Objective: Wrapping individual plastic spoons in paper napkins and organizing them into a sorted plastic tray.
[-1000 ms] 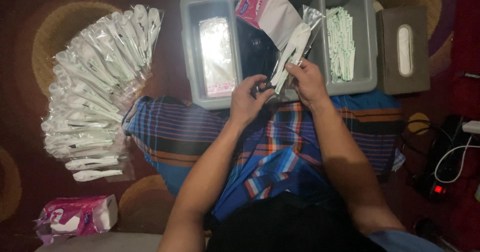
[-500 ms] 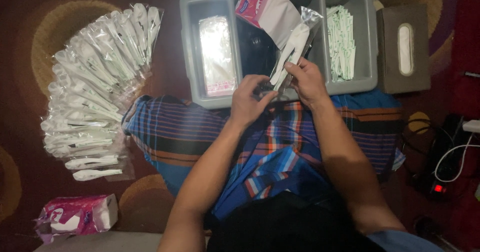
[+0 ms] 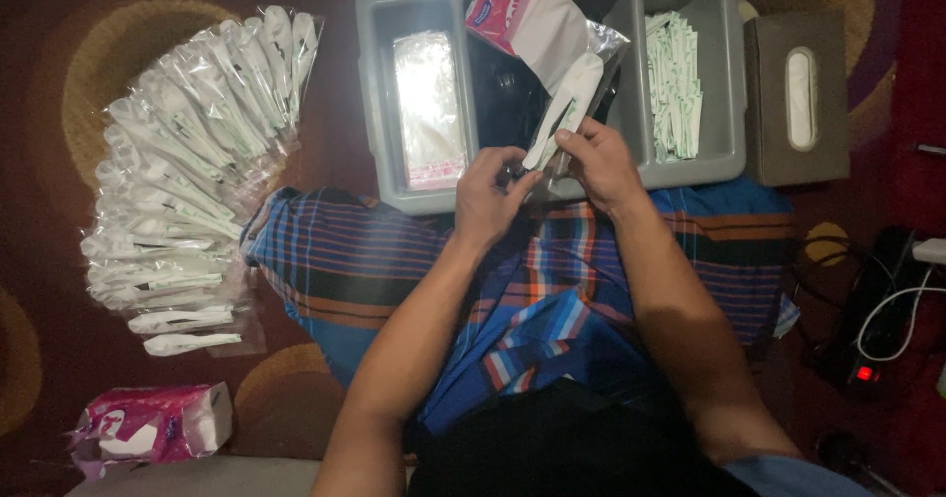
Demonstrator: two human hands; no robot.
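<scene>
Clear plastic sleeve (image 3: pixel 581 93) with white cutlery inside, a spoon shape showing, is pinched between both hands above the lap, its upper end leaning over the grey tray's (image 3: pixel 374 83) middle compartment. Right hand (image 3: pixel 603 162) grips the sleeve's lower end, fingers curled tight around it. Left hand (image 3: pixel 490 194) is closed narrow at the same lower end, thumb and fingertips meeting the right hand's; something small and dark sits between them, too dim to identify.

Compared with the views a second and half a second back, little has shifted: the sleeve stands at the same tilt, both hands stay joined at its base, and the left hand's fingers have only crept a touch closer to the opening. The work at the sleeve's mouth looks mid-step rather than finished, since the sleeve has not left the hands.

Pink-and-white tissue pack (image 3: pixel 512 9) lies across the tray's top edge, touching the sleeve's upper end. Tray's left compartment holds a stack of empty clear bags (image 3: pixel 427 103); its right compartment holds small green-and-white sachets (image 3: pixel 675 83). Brown tissue box (image 3: pixel 796 98) sits just beside the tray on the right.

Fan of filled sleeves (image 3: pixel 187 162) spreads over the patterned carpet (image 3: pixel 59 54) well to the left, unchanged. Second pink tissue pack (image 3: pixel 148 426) lies near the bottom left. Plaid cloth (image 3: pixel 394 261) covers the lap.
</scene>
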